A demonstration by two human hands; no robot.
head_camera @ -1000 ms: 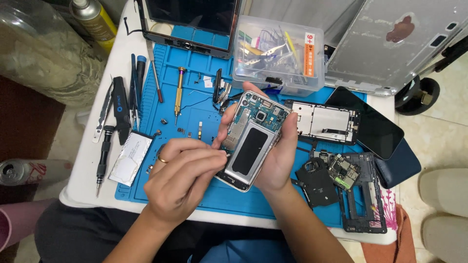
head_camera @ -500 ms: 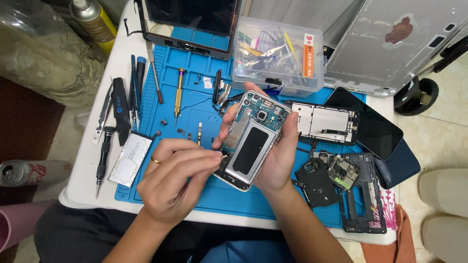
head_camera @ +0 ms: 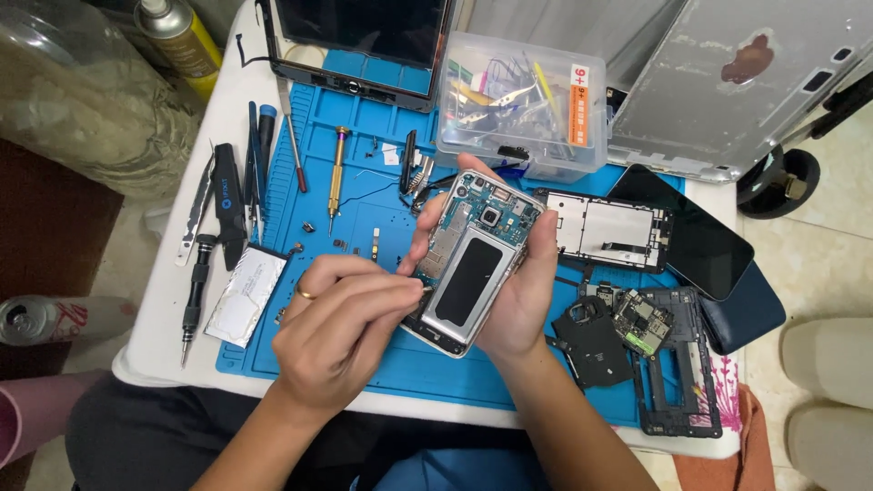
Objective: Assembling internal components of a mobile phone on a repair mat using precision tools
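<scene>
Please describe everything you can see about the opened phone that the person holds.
The phone is open at the back, with no cover. Its metal frame looks silver; inside are a green-blue circuit board at the top with a small square camera part, and a dark rectangular bay in a silvery plate below. It is tilted, top end away from the person, above the blue mat. The right hand cradles it from beneath, fingers on both edges. The left hand touches its lower left edge with its fingertips.

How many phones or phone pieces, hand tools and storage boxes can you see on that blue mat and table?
Opened phones or phone frames: 3 (one held in the hands, one, one)
Loose dark screen: 1
Screwdrivers: 4 ()
Clear parts boxes: 1
Total: 9
</scene>
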